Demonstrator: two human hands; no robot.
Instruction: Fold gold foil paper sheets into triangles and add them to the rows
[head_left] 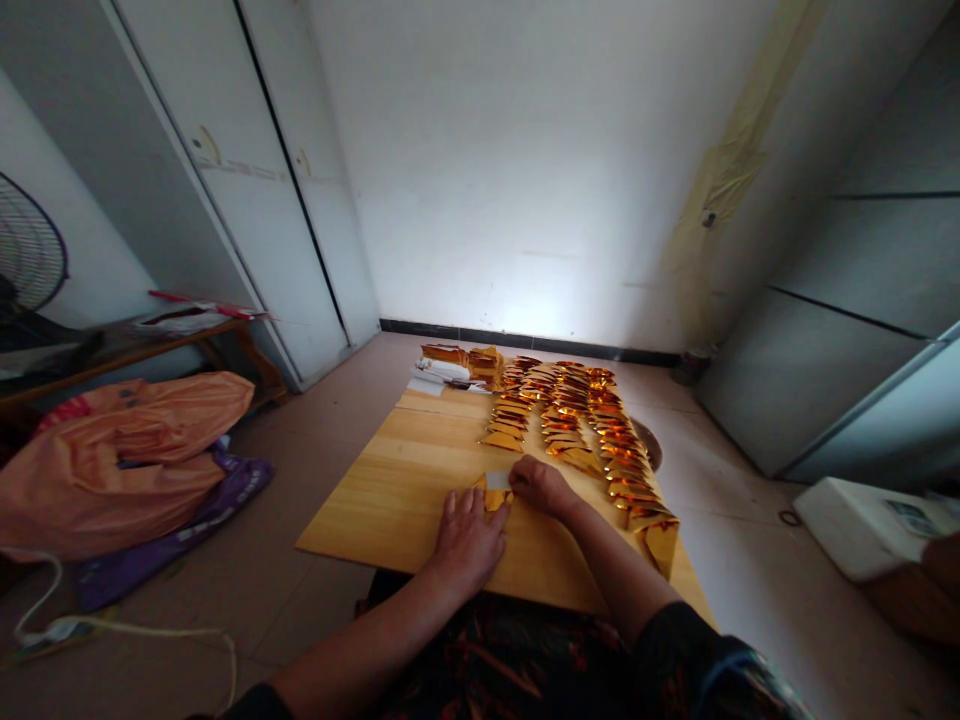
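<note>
A small gold foil paper with a whitish part (497, 483) lies on the wooden board (390, 480), near its front edge. My left hand (469, 540) rests palm down over the paper's near left part, its fingers stretched out. At the paper's right edge, my right hand (541, 485) has its fingers bent and pinched together on that edge. Rows of folded gold foil pieces (622, 450) stand behind and to the right of my hands, overlapping one another.
Stacks of gold and white paper (444, 372) sit at the board's far left corner. Orange and purple bags (172, 440) lie on the floor at left, with a cable below. A white box (862, 525) stands at right. A wall (525, 180) rises behind the board.
</note>
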